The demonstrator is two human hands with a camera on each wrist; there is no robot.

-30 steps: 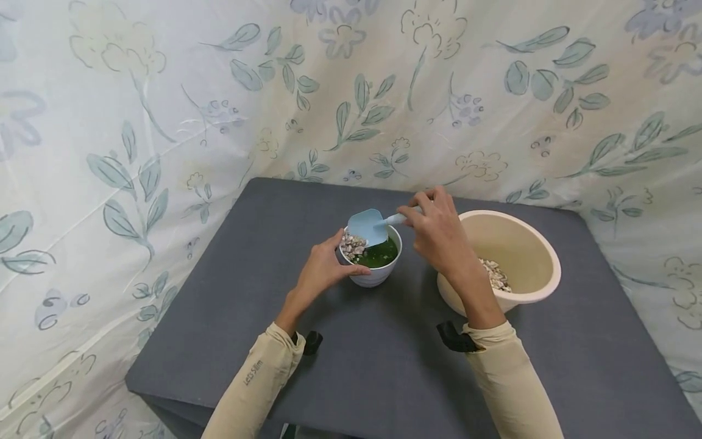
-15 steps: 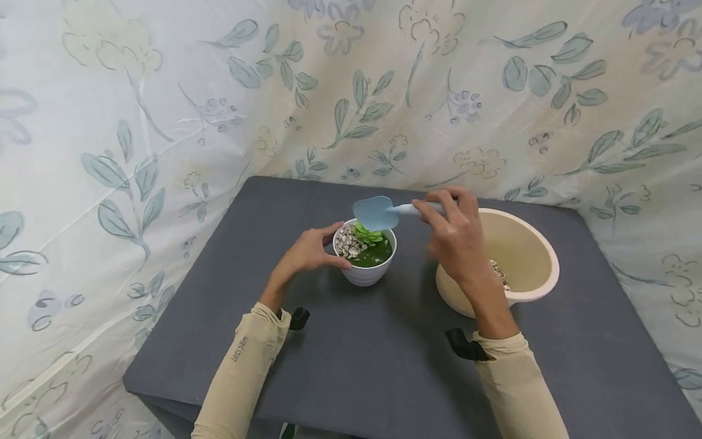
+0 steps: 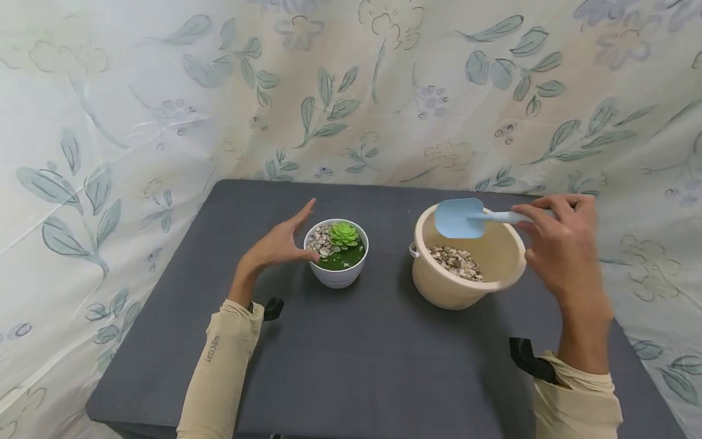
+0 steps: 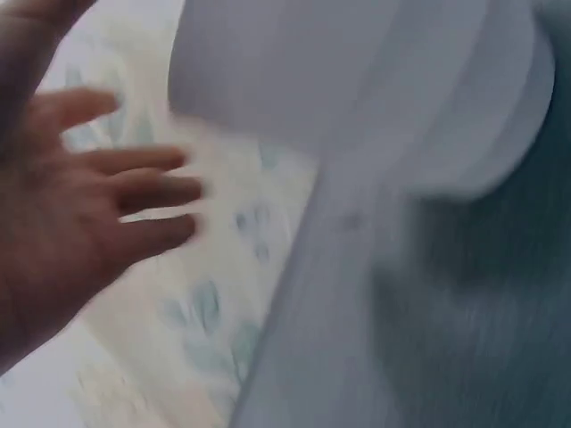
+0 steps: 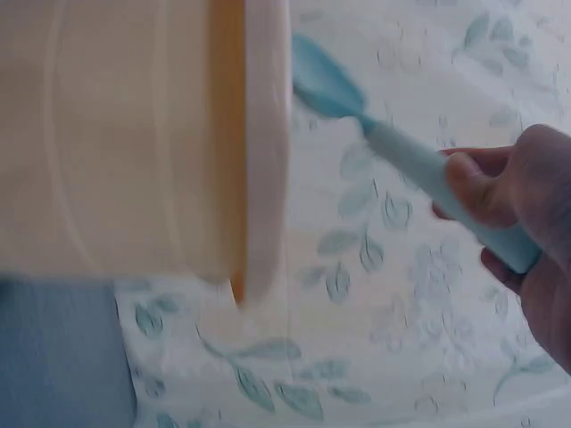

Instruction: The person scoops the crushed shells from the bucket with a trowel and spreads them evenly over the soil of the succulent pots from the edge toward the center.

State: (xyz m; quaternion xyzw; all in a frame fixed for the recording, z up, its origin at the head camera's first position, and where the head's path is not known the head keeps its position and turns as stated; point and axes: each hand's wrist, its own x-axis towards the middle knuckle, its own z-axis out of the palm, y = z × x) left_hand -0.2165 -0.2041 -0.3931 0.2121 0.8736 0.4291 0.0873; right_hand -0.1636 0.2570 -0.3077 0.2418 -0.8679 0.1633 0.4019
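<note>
A small light-blue trowel [image 3: 459, 218] is gripped by its handle in my right hand [image 3: 567, 244]. Its blade hangs over the cream bucket [image 3: 450, 296], level with the rim, and looks bare. Loose pebbles [image 3: 457, 262] cover the bucket's bottom. In the right wrist view the fingers wrap the trowel's pale handle [image 5: 419, 169] beside the bucket wall. My left hand [image 3: 276, 244], thumb and fingers spread, is at the left side of a white pot [image 3: 337, 279]. That pot bears a green succulent [image 3: 343, 235], pebbles [image 3: 322, 241] at its left and a green surface [image 3: 340, 260] in front.
Both containers stand on a dark grey table [image 3: 362, 360], with a gap between them. A floral curtain [image 3: 351, 91] hangs behind the table and along its sides. The bucket's handle joint [image 3: 414, 250] sticks out on its left.
My right hand has carried the trowel from above the pot rightward to over the bucket. The left hand has let go of the pot's rim. The view has shifted slightly right.
</note>
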